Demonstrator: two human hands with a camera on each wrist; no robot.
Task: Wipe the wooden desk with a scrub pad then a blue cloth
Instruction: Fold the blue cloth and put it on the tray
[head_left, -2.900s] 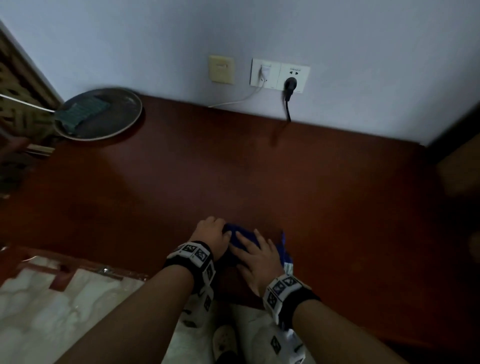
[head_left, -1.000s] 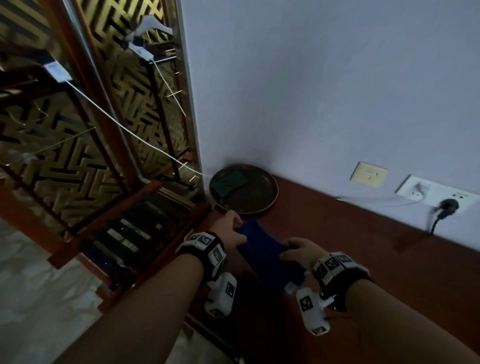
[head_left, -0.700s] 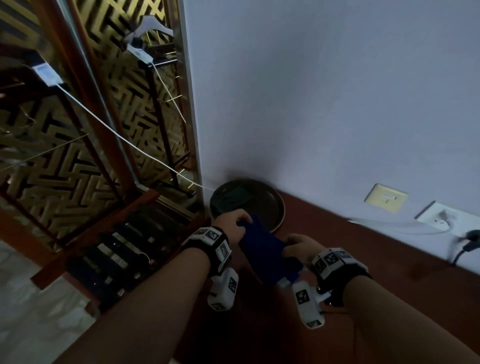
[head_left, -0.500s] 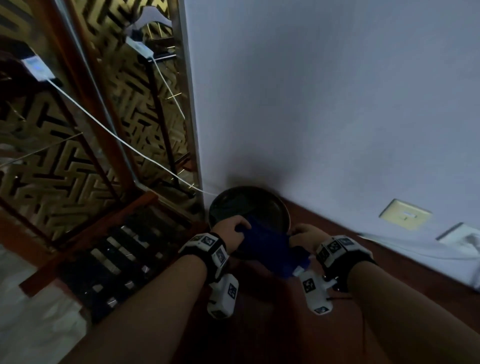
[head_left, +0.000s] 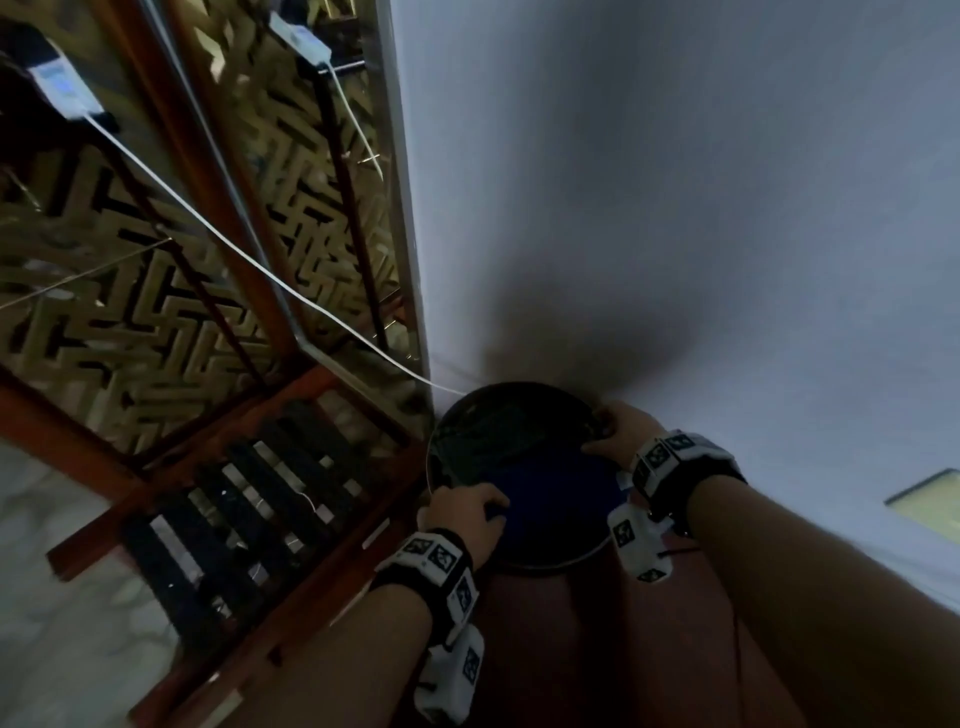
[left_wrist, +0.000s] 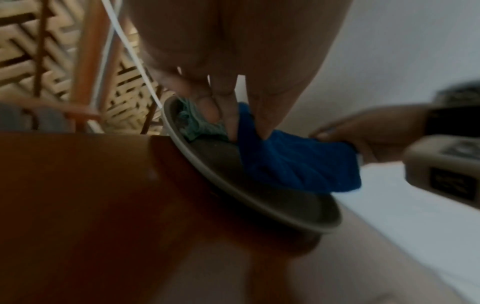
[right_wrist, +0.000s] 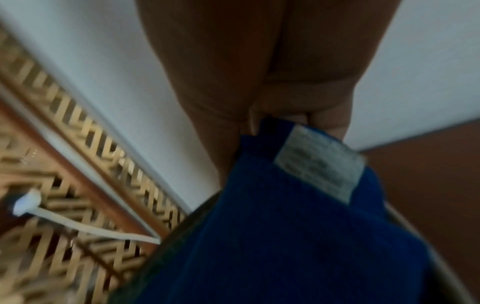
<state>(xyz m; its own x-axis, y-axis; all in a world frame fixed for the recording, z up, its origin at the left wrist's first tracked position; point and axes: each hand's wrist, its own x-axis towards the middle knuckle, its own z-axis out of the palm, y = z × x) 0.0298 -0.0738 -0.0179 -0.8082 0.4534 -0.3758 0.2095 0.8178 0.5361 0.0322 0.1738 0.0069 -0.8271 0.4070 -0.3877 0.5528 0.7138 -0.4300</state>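
1. While your head view shows only a dark mass in the tray (head_left: 441, 467), your left hand (left_wrist: 233, 98) and right hand (right_wrist: 298, 115) each pinch the blue cloth (left_wrist: 293, 162) over it
2. Your left wrist view alone shows the scrub pad (left_wrist: 192, 121) beneath, on the desk (left_wrist: 91, 185)

a: where's the blue cloth (head_left: 558, 488)?
b: folded, deep blue, lying in the round dark tray (head_left: 457, 415) — over its near half, one edge hanging past the rim, white care label (right_wrist: 322, 162) showing.
a: and the scrub pad (left_wrist: 193, 124)?
b: pale green, crumpled, at the tray's far-left side, just beside the cloth.
a: the wooden desk (head_left: 571, 634)?
b: dark reddish-brown, glossy — the tray sits at its back-left corner, against the wall.
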